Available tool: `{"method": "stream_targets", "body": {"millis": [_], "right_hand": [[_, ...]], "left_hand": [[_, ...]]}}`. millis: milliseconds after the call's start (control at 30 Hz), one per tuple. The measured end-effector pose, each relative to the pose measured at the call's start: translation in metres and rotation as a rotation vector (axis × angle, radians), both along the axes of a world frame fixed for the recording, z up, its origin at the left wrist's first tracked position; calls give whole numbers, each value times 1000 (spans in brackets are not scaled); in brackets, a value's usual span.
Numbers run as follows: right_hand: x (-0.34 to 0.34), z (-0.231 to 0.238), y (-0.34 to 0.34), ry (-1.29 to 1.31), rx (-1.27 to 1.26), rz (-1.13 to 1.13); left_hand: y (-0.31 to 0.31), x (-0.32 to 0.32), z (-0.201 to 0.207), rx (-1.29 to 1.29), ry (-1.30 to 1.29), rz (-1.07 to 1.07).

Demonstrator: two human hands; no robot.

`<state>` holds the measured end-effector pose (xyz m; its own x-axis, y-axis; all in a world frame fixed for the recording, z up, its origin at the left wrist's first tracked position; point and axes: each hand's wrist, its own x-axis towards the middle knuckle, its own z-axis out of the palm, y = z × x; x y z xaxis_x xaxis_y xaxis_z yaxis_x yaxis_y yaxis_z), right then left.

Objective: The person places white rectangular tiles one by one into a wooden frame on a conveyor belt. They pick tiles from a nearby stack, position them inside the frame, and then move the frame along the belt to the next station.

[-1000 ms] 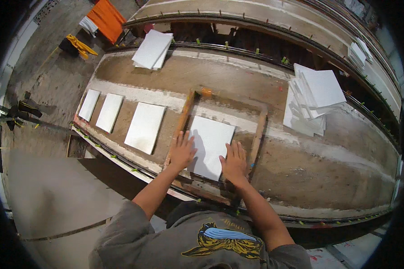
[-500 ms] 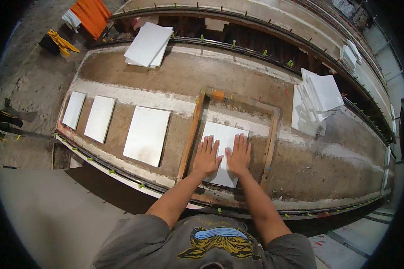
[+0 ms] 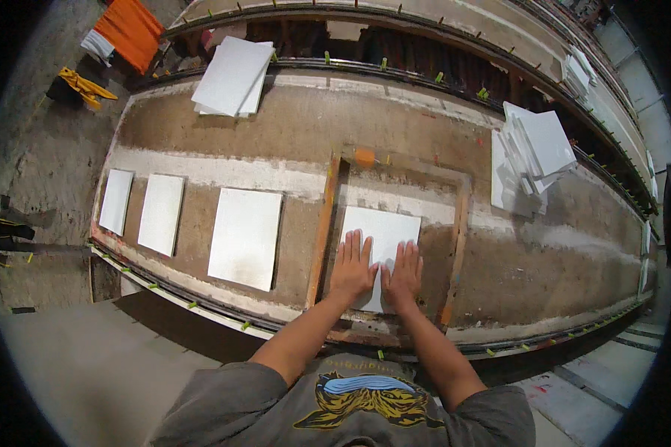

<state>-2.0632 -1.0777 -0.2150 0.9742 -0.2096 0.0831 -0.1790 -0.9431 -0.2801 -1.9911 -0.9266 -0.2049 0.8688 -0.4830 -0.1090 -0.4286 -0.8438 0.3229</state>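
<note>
A white rectangular panel [image 3: 384, 223] lies flat on the long brown table, inside an open wooden frame [image 3: 322, 231]. My left hand [image 3: 354, 270] rests flat on the panel's left part, fingers stretched toward its far edge. Beside it, my right hand [image 3: 403, 277] lies flat on the panel's right part, its outer fingers at the right edge. The two thumbs nearly meet near the middle. Neither hand grips anything. Part of the panel's near end is hidden beneath my hands and wrists.
To the left, a larger white panel [image 3: 244, 237] and two smaller ones, a middle panel [image 3: 161, 214] and an end panel [image 3: 116, 201], lie in a row. A stack of panels [image 3: 232, 74] sits at the far left; an untidy pile [image 3: 540, 145] at the right. Green clips line the table's rails.
My hands have slid slightly nearer to me over the panel, staying flat on it. The whole view has turned and shifted a little; the panels keep their places on the table.
</note>
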Motion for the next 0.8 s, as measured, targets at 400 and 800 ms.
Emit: {"method": "stream_targets", "body": {"millis": [400,800], "right_hand": [[111,16,-42,-354,465,-49],[187,-18,32,-382,1001,163]], "left_hand": [[-1,-2,0,-68,24,6],[-1,0,6,71,136,-21]]}}
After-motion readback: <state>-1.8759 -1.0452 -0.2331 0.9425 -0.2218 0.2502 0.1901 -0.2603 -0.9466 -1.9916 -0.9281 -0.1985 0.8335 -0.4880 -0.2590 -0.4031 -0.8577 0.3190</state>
